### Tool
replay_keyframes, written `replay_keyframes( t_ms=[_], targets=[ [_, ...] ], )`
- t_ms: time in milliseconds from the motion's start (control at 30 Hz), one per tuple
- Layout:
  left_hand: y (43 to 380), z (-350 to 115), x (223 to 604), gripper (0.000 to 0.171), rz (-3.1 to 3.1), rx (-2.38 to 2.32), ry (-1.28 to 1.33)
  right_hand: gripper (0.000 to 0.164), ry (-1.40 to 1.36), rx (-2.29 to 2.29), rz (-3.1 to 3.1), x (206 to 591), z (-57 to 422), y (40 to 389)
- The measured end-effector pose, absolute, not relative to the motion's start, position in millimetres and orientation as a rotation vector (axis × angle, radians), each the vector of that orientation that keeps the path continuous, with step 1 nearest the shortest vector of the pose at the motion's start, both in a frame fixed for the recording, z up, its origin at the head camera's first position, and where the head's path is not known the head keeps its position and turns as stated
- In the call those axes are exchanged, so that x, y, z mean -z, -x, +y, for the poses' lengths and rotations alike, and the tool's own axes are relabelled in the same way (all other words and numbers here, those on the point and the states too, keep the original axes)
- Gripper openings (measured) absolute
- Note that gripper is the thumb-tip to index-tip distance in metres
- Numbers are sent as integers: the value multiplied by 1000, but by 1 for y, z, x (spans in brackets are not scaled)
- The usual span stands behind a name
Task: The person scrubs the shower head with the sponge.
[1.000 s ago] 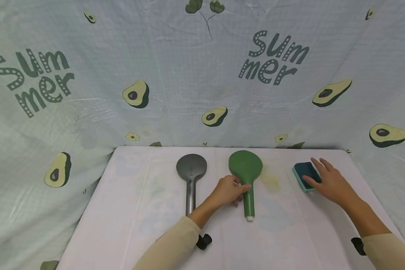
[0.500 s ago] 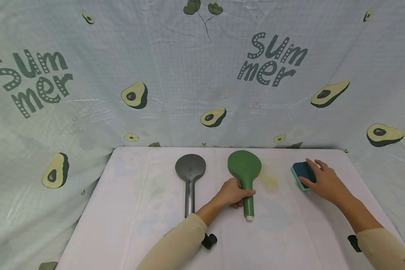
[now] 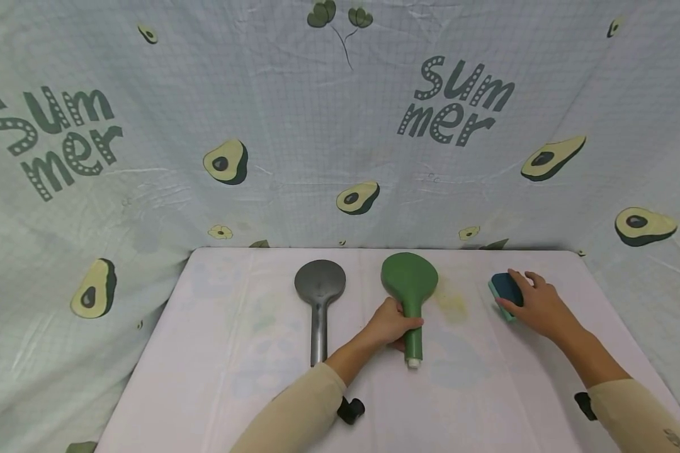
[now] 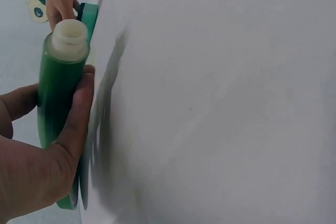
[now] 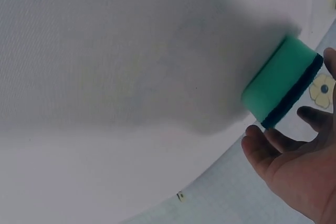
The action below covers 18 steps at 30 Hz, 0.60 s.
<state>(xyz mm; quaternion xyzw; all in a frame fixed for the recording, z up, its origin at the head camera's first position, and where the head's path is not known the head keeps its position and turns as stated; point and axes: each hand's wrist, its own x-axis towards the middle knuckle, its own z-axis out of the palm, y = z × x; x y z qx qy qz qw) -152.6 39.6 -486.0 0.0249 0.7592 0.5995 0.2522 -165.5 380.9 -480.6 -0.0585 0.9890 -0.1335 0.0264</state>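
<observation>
My left hand (image 3: 390, 324) grips the handle of a green handheld shower head (image 3: 410, 280), thumb across the top and fingers around the far side. In the left wrist view, the handle's white threaded end (image 4: 70, 38) points toward the camera, and a shadow falls on the table beside it. At the right, my right hand (image 3: 544, 308) reaches over a sponge (image 3: 507, 289) with a dark teal scouring face up and a lighter green body. Its fingers are spread around the sponge's near side; the right wrist view shows fingertips close to the dark edge, contact unclear.
A grey shower head (image 3: 320, 283) lies left of the green one, its handle end partly hidden by my left forearm. The white table (image 3: 215, 352) backs onto a hanging cloth (image 3: 294, 113) printed with avocados. A yellowish stain (image 3: 452, 307) marks the surface between shower head and sponge.
My right hand has moved left, further over the sponge, which stays in place. My left hand has tightened around the green handle, whose lower end has shifted slightly left.
</observation>
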Motion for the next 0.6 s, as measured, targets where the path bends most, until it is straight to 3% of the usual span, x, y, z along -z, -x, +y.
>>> replay_keyframes(
  t_ms=[333, 600],
  targets=[
    [152, 40, 480, 39, 2029, -1770, -58, 71, 174, 373, 3061, 486, 378, 163],
    [154, 34, 471, 43, 1900, -1870, -58, 74, 68, 351, 3005, 483, 370, 160]
  ],
)
